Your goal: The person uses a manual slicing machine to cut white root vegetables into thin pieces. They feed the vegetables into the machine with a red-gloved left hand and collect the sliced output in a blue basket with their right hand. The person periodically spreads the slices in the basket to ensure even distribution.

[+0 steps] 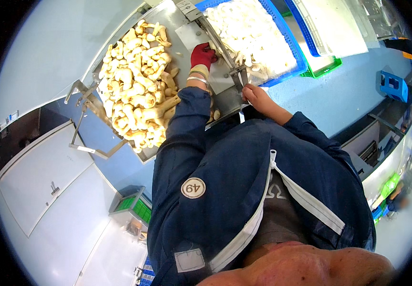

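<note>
My left hand [203,57], in a red glove with a pale cuff, is curled at a long hinged cutter [224,50]. A pale mushroom piece [220,60] shows at its fingers, mostly hidden by the glove. My bare right hand [258,98] grips the near end of the cutter, where its handle is largely covered by the fingers. Left of the cutter, a large heap of whole mushrooms [138,85] lies on a metal tabletop [172,18]. To the right, pale sliced mushrooms [245,28] fill a mesh-lined blue plastic basket [295,46].
A green crate [327,68] and another blue tray [306,25] stand beyond the basket. Metal bracket arms [95,107] jut out from the table's left side. A blue step stool [393,85] stands on the right. A person [397,200] is far right, blurred.
</note>
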`<action>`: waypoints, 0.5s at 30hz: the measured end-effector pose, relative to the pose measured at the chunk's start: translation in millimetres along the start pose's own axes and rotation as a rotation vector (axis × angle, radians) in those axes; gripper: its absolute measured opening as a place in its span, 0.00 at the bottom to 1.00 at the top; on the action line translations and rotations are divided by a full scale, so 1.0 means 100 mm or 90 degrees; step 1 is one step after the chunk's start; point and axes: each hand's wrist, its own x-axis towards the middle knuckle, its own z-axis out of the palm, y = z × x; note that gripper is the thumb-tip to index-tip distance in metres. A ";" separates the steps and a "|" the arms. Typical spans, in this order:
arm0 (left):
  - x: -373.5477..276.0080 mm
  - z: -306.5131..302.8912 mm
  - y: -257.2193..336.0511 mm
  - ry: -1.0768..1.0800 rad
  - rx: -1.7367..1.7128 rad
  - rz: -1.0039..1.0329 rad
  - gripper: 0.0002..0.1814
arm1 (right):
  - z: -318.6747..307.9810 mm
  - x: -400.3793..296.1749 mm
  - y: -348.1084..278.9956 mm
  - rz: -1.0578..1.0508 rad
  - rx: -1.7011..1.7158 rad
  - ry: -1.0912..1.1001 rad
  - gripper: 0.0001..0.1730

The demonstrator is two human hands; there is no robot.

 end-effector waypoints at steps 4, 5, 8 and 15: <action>0.27 -0.19 -0.39 0.053 0.145 0.111 0.24 | -0.17 0.02 -1.07 -0.015 0.044 -0.016 0.22; 0.28 -0.16 -0.39 0.053 0.142 0.107 0.24 | -0.20 0.06 -1.20 -0.024 0.071 -0.011 0.23; 0.06 0.07 -0.03 0.010 -0.010 0.002 0.24 | -0.16 0.05 -0.79 -0.017 -0.008 0.026 0.23; 0.07 -0.05 -0.11 0.019 0.075 0.059 0.21 | -0.02 -0.01 -0.19 0.045 -0.004 -0.015 0.21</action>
